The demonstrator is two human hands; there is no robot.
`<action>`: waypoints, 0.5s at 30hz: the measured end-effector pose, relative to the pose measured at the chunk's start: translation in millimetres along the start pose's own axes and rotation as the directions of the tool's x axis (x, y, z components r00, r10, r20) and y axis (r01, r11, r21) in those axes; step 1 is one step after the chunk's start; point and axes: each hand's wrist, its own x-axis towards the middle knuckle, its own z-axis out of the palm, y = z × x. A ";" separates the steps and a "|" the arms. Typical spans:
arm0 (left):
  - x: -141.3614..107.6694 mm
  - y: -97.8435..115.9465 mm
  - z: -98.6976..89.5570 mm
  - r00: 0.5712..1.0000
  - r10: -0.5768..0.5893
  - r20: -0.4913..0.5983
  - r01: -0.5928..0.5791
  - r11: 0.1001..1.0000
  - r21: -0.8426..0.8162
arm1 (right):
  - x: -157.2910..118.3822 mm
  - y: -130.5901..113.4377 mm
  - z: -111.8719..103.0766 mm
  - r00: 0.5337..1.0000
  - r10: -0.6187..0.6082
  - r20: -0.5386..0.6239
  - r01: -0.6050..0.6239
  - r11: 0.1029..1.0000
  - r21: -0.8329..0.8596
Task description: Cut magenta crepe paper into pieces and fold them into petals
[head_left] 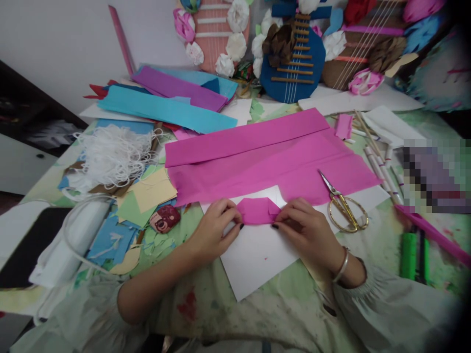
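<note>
A small folded piece of pink paper [257,211] is held flat between my hands, over a white sheet [253,260]. My left hand [217,228] pinches its left end between thumb and fingers. At the right end, my right hand [307,233] pinches the corner in the same way. Both upper corners of the piece look slanted or folded in. Behind it lies a large sheet of pink crepe paper [265,157] with a folded band along its far edge. Gold-handled scissors [346,208] rest to the right of my right hand, blades pointing away.
White string [114,154] is heaped at the left, near paper scraps [143,196] and a small red case [164,218]. Blue crepe paper [165,110] lies farther back. Paper instruments [292,59] stand behind. White sticks [382,169] and a green tool [408,255] are at the right.
</note>
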 end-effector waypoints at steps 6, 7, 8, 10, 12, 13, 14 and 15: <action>1.2 1.4 2.2 0.999 -0.025 -0.019 0.026 1.000 0.014 | 2.4 2.7 0.4 0.999 -0.014 0.044 0.016 0.999 -0.041; 1.4 1.6 2.9 0.999 -0.029 -0.020 0.029 0.999 0.023 | 2.6 2.7 0.5 0.999 -0.022 0.044 0.024 0.999 -0.044; 1.6 1.9 3.6 0.999 -0.032 -0.023 0.033 0.999 0.033 | 2.8 2.5 0.6 0.999 -0.025 0.042 0.027 0.998 -0.048; 1.9 2.3 5.3 0.999 -0.039 -0.031 0.041 0.998 0.054 | 3.2 1.7 1.0 0.999 -0.019 0.035 0.021 0.998 -0.058; 2.3 2.6 7.3 0.998 -0.045 -0.048 0.048 0.996 0.077 | 3.9 0.7 1.5 1.000 -0.010 0.030 0.012 0.997 -0.071; 2.6 2.8 8.4 0.997 -0.047 -0.060 0.052 0.995 0.091 | 4.4 0.2 1.9 1.000 -0.007 0.030 0.009 0.997 -0.079; 2.9 2.9 9.5 0.996 -0.049 -0.069 0.056 0.993 0.104 | 4.8 -0.3 2.2 0.999 -0.006 0.032 0.008 0.996 -0.088; 3.3 3.0 10.5 0.996 -0.050 -0.076 0.059 0.991 0.116 | 5.1 -0.6 2.6 0.999 -0.005 0.034 0.008 0.995 -0.097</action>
